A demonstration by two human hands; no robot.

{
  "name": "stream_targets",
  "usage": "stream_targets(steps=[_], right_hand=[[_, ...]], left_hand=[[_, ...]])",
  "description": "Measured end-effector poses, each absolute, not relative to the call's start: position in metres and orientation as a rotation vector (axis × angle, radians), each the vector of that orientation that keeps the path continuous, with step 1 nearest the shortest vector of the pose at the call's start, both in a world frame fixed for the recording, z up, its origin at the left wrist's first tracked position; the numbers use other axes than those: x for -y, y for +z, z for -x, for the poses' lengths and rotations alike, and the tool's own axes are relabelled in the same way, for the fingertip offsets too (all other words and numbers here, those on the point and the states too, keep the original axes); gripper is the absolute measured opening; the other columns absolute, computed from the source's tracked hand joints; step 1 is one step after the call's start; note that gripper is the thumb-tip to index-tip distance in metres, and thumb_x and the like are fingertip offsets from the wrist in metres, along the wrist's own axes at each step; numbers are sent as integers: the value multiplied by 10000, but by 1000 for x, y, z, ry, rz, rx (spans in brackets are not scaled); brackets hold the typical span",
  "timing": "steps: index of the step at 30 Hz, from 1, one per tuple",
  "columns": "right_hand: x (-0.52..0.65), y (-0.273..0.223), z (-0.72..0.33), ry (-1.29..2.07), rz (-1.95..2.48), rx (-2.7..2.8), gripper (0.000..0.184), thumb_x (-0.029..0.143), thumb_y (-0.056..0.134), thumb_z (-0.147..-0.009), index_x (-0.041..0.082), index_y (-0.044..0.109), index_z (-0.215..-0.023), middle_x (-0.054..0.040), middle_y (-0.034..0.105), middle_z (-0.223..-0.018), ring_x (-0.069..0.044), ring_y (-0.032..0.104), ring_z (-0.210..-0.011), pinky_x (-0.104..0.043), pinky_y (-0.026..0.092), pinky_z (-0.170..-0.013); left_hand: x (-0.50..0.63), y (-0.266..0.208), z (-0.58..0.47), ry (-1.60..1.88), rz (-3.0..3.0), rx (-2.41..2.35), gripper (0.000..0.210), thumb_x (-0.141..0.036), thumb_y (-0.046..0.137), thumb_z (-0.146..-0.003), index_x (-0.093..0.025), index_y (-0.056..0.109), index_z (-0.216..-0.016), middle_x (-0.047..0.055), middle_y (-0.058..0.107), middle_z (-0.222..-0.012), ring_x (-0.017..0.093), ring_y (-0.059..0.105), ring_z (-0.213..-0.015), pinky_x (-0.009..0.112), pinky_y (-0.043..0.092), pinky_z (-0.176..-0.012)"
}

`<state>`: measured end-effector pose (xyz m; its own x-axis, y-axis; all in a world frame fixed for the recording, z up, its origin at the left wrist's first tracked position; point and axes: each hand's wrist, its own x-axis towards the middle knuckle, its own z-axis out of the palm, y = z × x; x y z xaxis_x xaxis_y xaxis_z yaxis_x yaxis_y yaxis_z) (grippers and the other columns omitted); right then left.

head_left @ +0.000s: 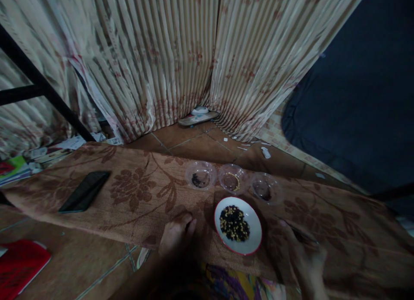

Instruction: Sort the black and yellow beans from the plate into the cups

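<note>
A white plate with a red rim (pixel 255 224) lies on the brown cloth, bearing a heap of mixed black and yellow seeds or beans (pixel 234 223). Left of it, my left hand (pixel 177 234) rests on the cloth with its fingers curled closed; nothing shows in them. To the right of the plate is my right hand (pixel 305 257), smeared by motion, around a thin, dark, stick-like tool (pixel 302 234) whose kind I cannot make out. Behind the plate stand three clear plastic cups: the left cup (pixel 201 175) holds dark bits, the middle cup (pixel 232 179) yellow ones, the right cup (pixel 266 188) a few dark ones.
A dark phone-like slab (pixel 84 192) lies on the left of the cloth-covered table (pixel 129 222). Striped curtains (pixel 181 54) hang beyond it. Scraps (pixel 265 152) lie on the tiled floor. A red item (pixel 24 265) is at lower left, a dark covered shape (pixel 362 97) at right.
</note>
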<state>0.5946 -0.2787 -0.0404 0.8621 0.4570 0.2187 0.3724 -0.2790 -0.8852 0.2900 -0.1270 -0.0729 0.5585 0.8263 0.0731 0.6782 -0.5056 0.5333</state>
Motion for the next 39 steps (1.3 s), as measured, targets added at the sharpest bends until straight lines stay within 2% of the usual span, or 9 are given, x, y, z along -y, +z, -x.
stream_targets(steps=[8, 28, 39], right_hand=[[299, -53, -575, 289, 2038, 784, 333, 492, 704, -700, 195, 750, -842, -89, 751, -926, -283, 691, -883, -377, 549, -775], [291, -45, -563, 298, 2072, 868, 340, 528, 659, -717, 211, 757, -792, -79, 751, -899, -276, 693, -897, -338, 557, -770], [289, -46, -561, 318, 2027, 924, 314, 513, 637, -752, 220, 730, -818, -69, 727, -957, -251, 665, -958, -330, 532, -826]], left_hand=[[128, -73, -290, 471, -2326, -1207, 257, -292, 418, -942, -214, 579, -757, 20, 654, -780, 144, 608, -724, 242, 401, -676], [129, -74, -290, 446, -2373, -1232, 259, -311, 392, -964, -217, 541, -775, 13, 657, -816, 145, 624, -761, 240, 388, -680], [128, -71, -291, 397, -2375, -1247, 263, -307, 393, -960, -216, 533, -757, 10, 661, -797, 141, 620, -745, 238, 377, -669]])
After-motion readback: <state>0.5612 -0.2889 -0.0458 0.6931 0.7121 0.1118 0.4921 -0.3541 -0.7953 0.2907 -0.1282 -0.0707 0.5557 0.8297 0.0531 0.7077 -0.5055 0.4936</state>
